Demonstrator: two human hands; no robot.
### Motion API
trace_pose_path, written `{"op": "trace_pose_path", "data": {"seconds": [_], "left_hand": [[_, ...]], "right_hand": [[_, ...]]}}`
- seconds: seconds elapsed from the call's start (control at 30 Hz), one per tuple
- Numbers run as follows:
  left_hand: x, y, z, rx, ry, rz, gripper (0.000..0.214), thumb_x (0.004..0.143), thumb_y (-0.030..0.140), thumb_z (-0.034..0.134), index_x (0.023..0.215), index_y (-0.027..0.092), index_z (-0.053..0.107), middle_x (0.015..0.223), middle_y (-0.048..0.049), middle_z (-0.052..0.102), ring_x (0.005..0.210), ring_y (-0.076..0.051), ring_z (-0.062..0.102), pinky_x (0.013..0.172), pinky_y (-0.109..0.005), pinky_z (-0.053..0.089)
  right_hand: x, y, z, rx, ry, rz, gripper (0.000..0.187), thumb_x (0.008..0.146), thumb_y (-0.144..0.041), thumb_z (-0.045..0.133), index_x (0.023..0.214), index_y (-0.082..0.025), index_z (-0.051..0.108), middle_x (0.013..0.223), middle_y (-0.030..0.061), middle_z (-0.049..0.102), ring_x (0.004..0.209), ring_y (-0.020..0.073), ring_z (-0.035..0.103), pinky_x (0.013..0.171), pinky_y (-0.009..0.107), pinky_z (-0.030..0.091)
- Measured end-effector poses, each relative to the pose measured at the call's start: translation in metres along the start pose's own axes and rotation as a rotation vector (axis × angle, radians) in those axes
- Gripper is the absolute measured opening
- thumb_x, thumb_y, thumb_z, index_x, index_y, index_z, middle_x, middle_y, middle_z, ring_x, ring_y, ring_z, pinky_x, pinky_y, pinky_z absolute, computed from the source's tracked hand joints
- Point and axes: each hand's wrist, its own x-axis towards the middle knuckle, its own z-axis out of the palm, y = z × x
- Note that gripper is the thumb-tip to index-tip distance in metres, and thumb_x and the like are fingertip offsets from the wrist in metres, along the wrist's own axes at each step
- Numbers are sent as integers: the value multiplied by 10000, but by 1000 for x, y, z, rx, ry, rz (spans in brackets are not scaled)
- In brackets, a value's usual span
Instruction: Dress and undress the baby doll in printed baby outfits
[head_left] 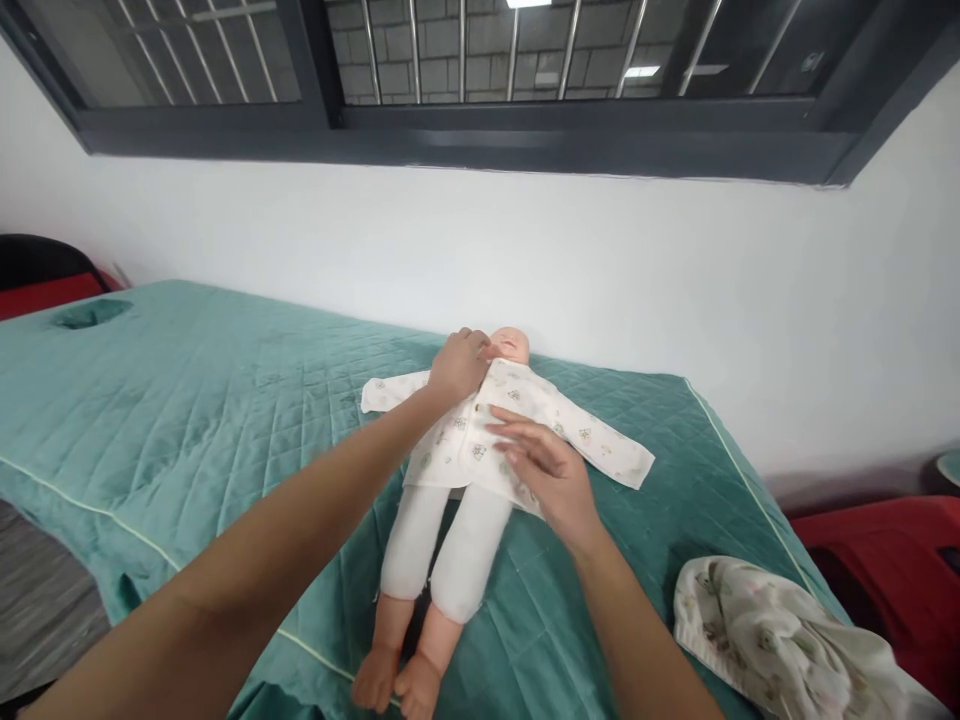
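Note:
A baby doll (512, 344) lies on its back on the green quilted cover, head toward the wall. It has on a white printed baby shirt (459, 440), sleeves spread to both sides, and white leggings (459, 555) that leave its lower legs bare. At the collar, beside the doll's neck, my left hand (459, 365) has its fingers bent and closed on the shirt's edge; the fingertips are partly hidden. Over the shirt's front, my right hand (546, 468) is open, palm down, fingers stretched out near a small fastening (480, 408).
A crumpled printed cloth (787, 635) lies at the right front of the green quilted bed cover (247, 390). The cover has a round hole (91, 313) at far left. Behind is a white wall (315, 240) under a barred window. Red chairs (885, 550) flank the bed.

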Motion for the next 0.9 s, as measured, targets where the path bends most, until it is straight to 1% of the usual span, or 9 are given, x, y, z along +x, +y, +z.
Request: {"op": "trace_pose_path", "data": {"seconds": [0.1, 0.17, 0.23, 0.33, 0.43, 0.53, 0.67, 0.77, 0.9], "left_hand": [[-37, -23, 0, -118, 98, 11, 197, 932, 186, 478, 1077, 211, 609, 1168, -71, 648, 1175, -219, 564, 1042, -362, 453], [-72, -39, 0, -203, 146, -11, 194, 953, 200, 448, 1066, 212, 605, 1127, -67, 649, 1140, -205, 578, 1021, -352, 471], [-109, -54, -2, -284, 173, -79, 204, 970, 214, 419, 1055, 212, 605, 1119, -68, 648, 1105, -192, 596, 992, -344, 490], [-158, -70, -7, -362, 57, -133, 218, 965, 223, 449, 1126, 227, 596, 1124, -55, 665, 1058, -183, 629, 973, -347, 508], [-188, -74, -14, -324, -58, -89, 303, 941, 196, 488, 1230, 248, 562, 1196, -50, 672, 1120, -206, 624, 1016, -385, 487], [-200, -73, -19, -243, -110, -28, 407, 907, 185, 535, 1309, 255, 526, 1276, -63, 654, 1192, -244, 596, 1042, -425, 460], [-203, -75, -20, -259, -139, 14, 510, 889, 210, 586, 1385, 259, 480, 1303, -65, 653, 1203, -253, 600, 1057, -438, 441], [-203, -76, -21, -298, -134, 28, 516, 889, 213, 599, 1389, 245, 477, 1310, -69, 654, 1188, -251, 611, 1062, -435, 433], [-201, -68, -21, -317, -125, 41, 480, 901, 228, 592, 1368, 213, 482, 1268, -84, 673, 1103, -254, 641, 1008, -427, 458]], "right_hand": [[4, 7, -10, -261, 123, -73, 233, 905, -313, 671, 1135, -314, 706, 1400, 32, 617, 1378, 253, 494, 1191, 490, 330], [5, 12, -10, -453, 102, -103, 330, 897, -318, 678, 1227, -326, 673, 1469, 30, 559, 1422, 259, 437, 1220, 507, 267], [6, 15, -6, -607, 50, -126, 412, 890, -328, 686, 1299, -335, 635, 1532, 24, 492, 1465, 267, 370, 1232, 523, 229], [4, 19, 2, -714, 0, -138, 472, 891, -345, 685, 1354, -337, 595, 1593, 15, 405, 1511, 269, 280, 1243, 538, 190], [-4, 23, 5, -715, 58, -131, 508, 902, -351, 671, 1396, -333, 554, 1611, 17, 374, 1511, 257, 284, 1251, 526, 183], [-23, 27, 3, -658, 182, -52, 572, 904, -379, 665, 1447, -328, 494, 1616, 20, 366, 1508, 243, 294, 1258, 500, 185], [-58, 29, 4, -644, 343, 118, 679, 885, -440, 676, 1503, -321, 420, 1611, 33, 376, 1482, 265, 342, 1229, 505, 265], [-75, 28, 9, -739, 393, 165, 666, 881, -442, 670, 1491, -308, 437, 1544, 59, 471, 1398, 281, 456, 1170, 511, 359], [-76, 29, 15, -890, 452, 154, 570, 875, -376, 639, 1418, -254, 516, 1370, 101, 626, 1206, 288, 605, 1062, 502, 451]]}}
